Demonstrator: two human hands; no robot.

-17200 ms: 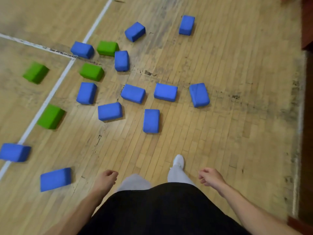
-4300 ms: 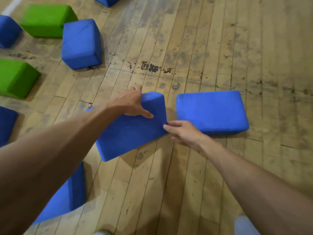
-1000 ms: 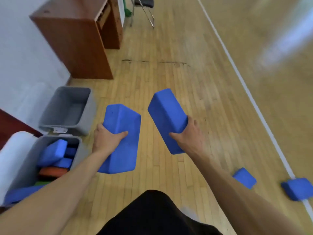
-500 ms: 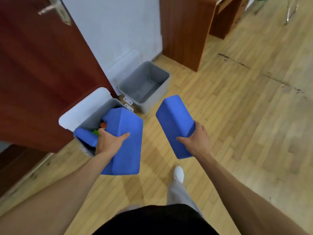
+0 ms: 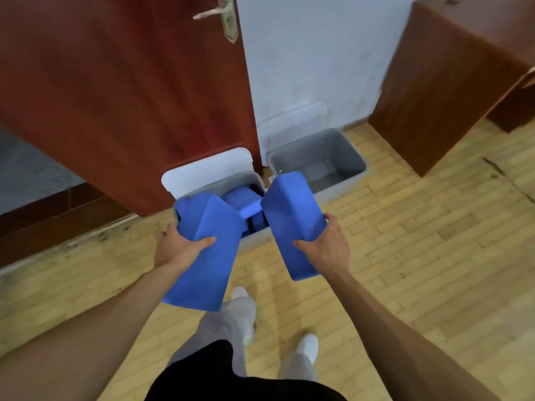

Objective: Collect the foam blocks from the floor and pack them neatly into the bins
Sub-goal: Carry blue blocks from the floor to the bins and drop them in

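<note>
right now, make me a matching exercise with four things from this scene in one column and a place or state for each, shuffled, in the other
Things
1. left hand
2. bin with the white lid
3. grey bin to its right
4. door handle

Places or states
A. at the top of the picture, on the red door
B. fingers curled round a blue block
C. already has blocks inside
D. bare grey bottom showing

Pairs: 1-B, 2-C, 3-D, 4-A
</note>
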